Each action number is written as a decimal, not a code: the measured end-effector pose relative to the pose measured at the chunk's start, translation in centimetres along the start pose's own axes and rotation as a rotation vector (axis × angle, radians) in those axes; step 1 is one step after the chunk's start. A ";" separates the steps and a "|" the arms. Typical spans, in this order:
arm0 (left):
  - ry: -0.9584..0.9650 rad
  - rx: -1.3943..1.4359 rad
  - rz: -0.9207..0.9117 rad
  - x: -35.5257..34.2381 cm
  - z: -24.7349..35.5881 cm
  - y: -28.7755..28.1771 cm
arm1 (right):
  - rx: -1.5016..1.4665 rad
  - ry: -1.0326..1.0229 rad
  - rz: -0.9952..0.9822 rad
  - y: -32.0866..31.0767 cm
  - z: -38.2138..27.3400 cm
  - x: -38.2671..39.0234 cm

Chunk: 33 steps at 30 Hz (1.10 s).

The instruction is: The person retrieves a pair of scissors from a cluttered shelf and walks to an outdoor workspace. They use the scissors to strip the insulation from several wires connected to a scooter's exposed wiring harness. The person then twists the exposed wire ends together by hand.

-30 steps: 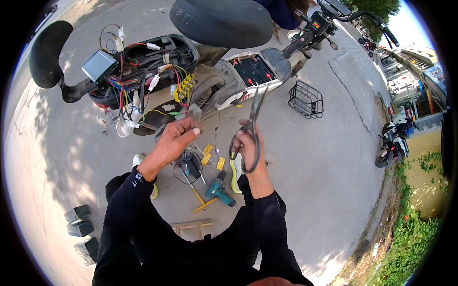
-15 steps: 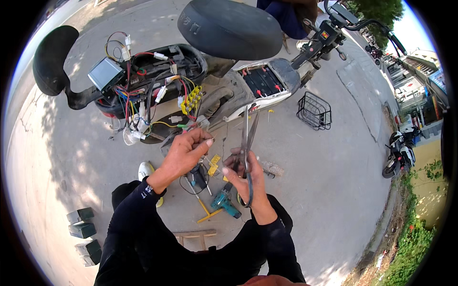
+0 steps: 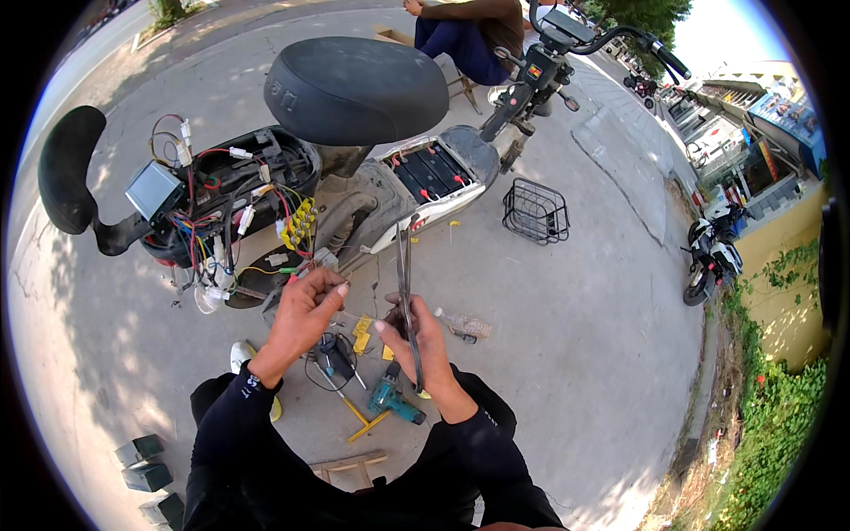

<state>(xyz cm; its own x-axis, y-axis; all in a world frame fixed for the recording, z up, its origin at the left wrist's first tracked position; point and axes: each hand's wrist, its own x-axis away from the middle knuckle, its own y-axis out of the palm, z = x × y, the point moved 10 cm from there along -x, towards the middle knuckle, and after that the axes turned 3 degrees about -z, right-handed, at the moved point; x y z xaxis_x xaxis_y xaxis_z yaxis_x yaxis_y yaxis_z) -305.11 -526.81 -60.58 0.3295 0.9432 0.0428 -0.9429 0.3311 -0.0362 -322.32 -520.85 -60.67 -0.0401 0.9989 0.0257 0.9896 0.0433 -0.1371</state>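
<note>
My left hand [image 3: 303,316] pinches the end of a thin wire [image 3: 361,317] that stretches toward my right hand [image 3: 416,345]. Long metal scissors [image 3: 404,274] are gripped in that right hand, blades pointing upward. Beyond them stands an electric scooter [image 3: 354,208] with an open battery compartment [image 3: 426,173], a silver box [image 3: 153,188], tangled coloured wires and a yellow terminal block [image 3: 298,221]. Below my hands lie a teal drill [image 3: 396,400], a yellow T-handled tool [image 3: 365,425], a dark corded tool [image 3: 337,358] and small yellow pieces [image 3: 361,332].
A black wire basket [image 3: 535,211] sits right of the scooter, a plastic bottle [image 3: 465,322] nearer. A seated person [image 3: 465,40] is behind. A parked scooter [image 3: 708,261] stands by the yellow wall [image 3: 779,265]. Dark green blocks [image 3: 146,476] lie lower left, a wooden stool [image 3: 350,469] below.
My right hand has turned and lowered the scissors, its thumb moving toward the thin wire. My head view has shifted, bringing more of the seated person into sight.
</note>
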 end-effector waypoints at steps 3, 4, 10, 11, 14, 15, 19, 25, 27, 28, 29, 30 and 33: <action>0.014 -0.016 -0.003 0.0 0.1 0.1 | 0.156 -0.066 0.044 -0.2 0.6 -0.6; 0.022 -0.018 -0.001 0.0 0.1 0.1 | 0.200 -0.078 0.059 -0.2 0.9 -0.7; 0.130 0.011 0.135 1.0 2.6 -0.8 | 0.017 -0.028 0.056 -0.6 1.1 -1.1; 0.181 -0.062 0.172 1.3 3.2 -0.8 | -0.048 -0.016 0.057 -0.7 0.9 -1.1; 0.407 -0.356 0.262 2.9 5.7 -1.1 | -0.201 -0.018 0.041 0.1 0.2 -1.5; 0.530 -0.486 0.260 3.5 6.7 -0.3 | -0.211 -0.035 0.041 0.0 -0.2 -1.5; 0.887 -0.771 0.089 4.8 7.3 2.5 | -0.254 -0.068 0.053 0.4 -1.4 -1.7; 0.552 -0.556 0.016 3.7 5.7 1.8 | -0.259 -0.088 0.009 0.9 -1.9 -1.9; 0.568 -0.520 -0.008 3.7 5.7 2.0 | -0.278 -0.094 -0.019 1.3 -2.0 -1.8; 0.576 -0.502 -0.021 3.7 5.6 2.1 | -0.288 -0.097 -0.033 1.5 -2.0 -1.7; 0.556 -0.500 -0.026 3.5 5.4 2.2 | -0.248 -0.109 -0.028 1.3 -2.1 -1.7; 0.534 -0.496 -0.032 3.4 5.2 2.4 | -0.208 -0.120 -0.022 1.1 -2.2 -1.6; 0.548 -0.518 0.004 3.3 5.1 2.7 | -0.193 -0.165 0.007 0.8 -2.3 -1.5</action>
<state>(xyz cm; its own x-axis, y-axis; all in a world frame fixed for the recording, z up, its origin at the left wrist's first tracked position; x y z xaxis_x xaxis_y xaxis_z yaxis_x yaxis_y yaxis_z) -306.82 -522.96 -55.48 0.4307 0.7787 -0.4562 -0.8454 0.1712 -0.5060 -321.18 -522.37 -58.58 -0.0391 0.9895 -0.1390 0.9973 0.0472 0.0556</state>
